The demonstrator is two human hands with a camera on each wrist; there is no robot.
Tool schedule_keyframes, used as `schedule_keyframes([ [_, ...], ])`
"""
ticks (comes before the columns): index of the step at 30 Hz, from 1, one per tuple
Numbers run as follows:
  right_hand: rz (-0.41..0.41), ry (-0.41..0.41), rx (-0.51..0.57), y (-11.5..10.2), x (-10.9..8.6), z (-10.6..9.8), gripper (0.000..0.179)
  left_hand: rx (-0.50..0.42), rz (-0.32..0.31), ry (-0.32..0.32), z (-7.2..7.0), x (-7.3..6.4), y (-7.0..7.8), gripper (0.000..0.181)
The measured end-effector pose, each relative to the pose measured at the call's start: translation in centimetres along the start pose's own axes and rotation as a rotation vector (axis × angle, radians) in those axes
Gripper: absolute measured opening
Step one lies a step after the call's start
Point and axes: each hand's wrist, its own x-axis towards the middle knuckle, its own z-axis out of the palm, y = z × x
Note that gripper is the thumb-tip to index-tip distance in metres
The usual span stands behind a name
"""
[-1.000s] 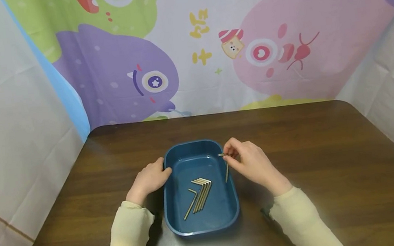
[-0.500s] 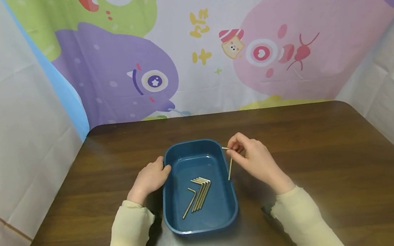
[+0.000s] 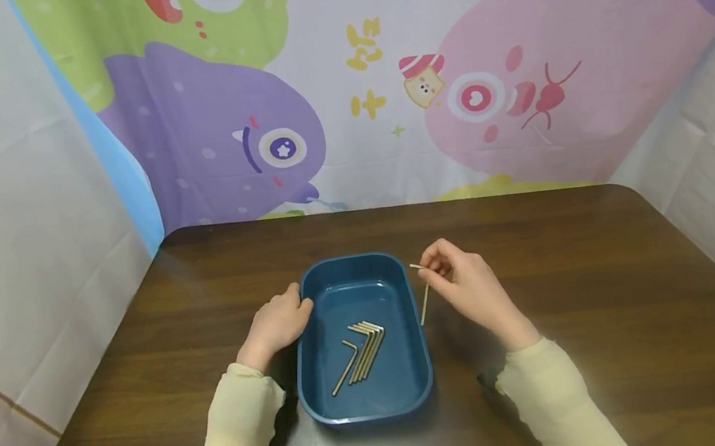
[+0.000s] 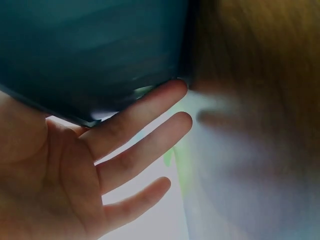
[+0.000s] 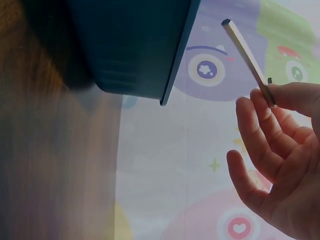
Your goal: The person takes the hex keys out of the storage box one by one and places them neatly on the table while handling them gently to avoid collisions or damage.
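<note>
My right hand (image 3: 472, 287) pinches an L-shaped hex key (image 3: 424, 304) near its bend, between thumb and fingertips. It is just outside the right rim of the blue tray (image 3: 370, 413). The right wrist view shows the key's long arm (image 5: 245, 50) raised past the fingertips, with its six-sided end visible. My left hand (image 3: 276, 322) grips the tray's left wall, thumb over the rim. Its other fingers (image 4: 135, 155) lie along the outer side in the left wrist view. Several more hex keys (image 3: 367, 356) lie in the tray, most nested side by side, one (image 3: 345, 369) slightly apart to the left.
The tray stands on a dark brown wooden table (image 3: 573, 286). Behind the table's far edge hangs a cartoon-printed cloth (image 3: 363, 155). Pale sheets (image 3: 29, 219) hang at both sides. A small dark object (image 3: 487, 382) lies partly under the right sleeve.
My right hand has moved a little to the right and away, carrying the hex key from over the tray's right rim to outside it. The left hand stays at the tray.
</note>
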Motion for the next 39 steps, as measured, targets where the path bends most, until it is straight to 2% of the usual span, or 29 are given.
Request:
schedule_keyframes([
  [13, 0.073, -0.049, -0.039, 1.0, 0.0, -0.7, 0.008, -0.078, 0.009, -0.039, 0.1, 0.3, -0.4, 0.055],
  [23, 0.083, -0.084, -0.054, 1.4, 0.1, -0.7, 0.009, -0.079, 0.014, -0.015, 0.2, 0.4, -0.5, 0.044],
  [39, 0.153, -0.123, -0.066, 1.9, 0.1, -0.4, 0.008, -0.087, 0.010, -0.032, 0.1, 0.2, -0.4, 0.052],
])
